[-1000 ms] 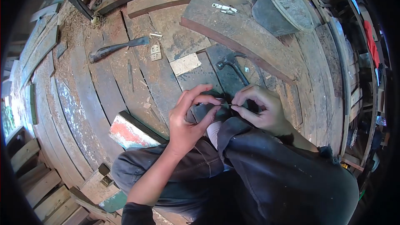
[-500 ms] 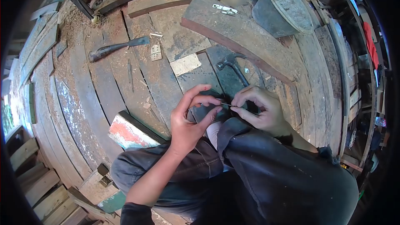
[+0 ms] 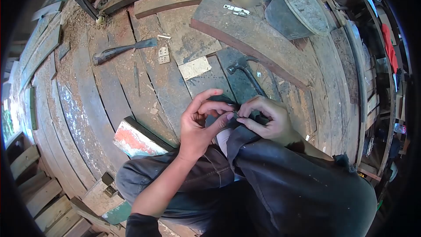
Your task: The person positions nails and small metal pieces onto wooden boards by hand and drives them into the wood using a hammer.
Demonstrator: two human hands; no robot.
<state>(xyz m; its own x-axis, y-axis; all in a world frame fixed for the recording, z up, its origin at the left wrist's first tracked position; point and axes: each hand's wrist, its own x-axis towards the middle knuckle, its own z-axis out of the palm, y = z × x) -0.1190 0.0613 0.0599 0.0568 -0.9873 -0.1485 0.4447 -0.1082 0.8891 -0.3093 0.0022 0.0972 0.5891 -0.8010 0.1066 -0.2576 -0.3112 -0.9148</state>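
Note:
My left hand [image 3: 196,125] is pinched at thumb and fingertips, above my bent knee. It meets my right hand [image 3: 272,117], also closed in a pinch. Between the two sets of fingertips is a thin, dark, nail-like piece [image 3: 235,114], mostly covered by the fingers; its exact kind does not show. Just beyond my right hand a claw hammer [image 3: 250,77] lies on the plank floor, its handle end hidden behind the hand. Farther off to the left rests a chisel [image 3: 127,51] with a dark handle.
A thick wooden beam [image 3: 258,39] lies ahead, with white metal pieces [image 3: 237,9] on top. Behind it stands a grey bucket [image 3: 296,11]. A pale rectangular plate [image 3: 195,68] and a perforated piece [image 3: 163,55] lie on the boards. A painted block [image 3: 138,138] sits beside my left leg.
My right hand has shifted slightly left and down, closer to my left fingertips. Less of the thin piece shows between them now. My left hand is nearly unmoved.

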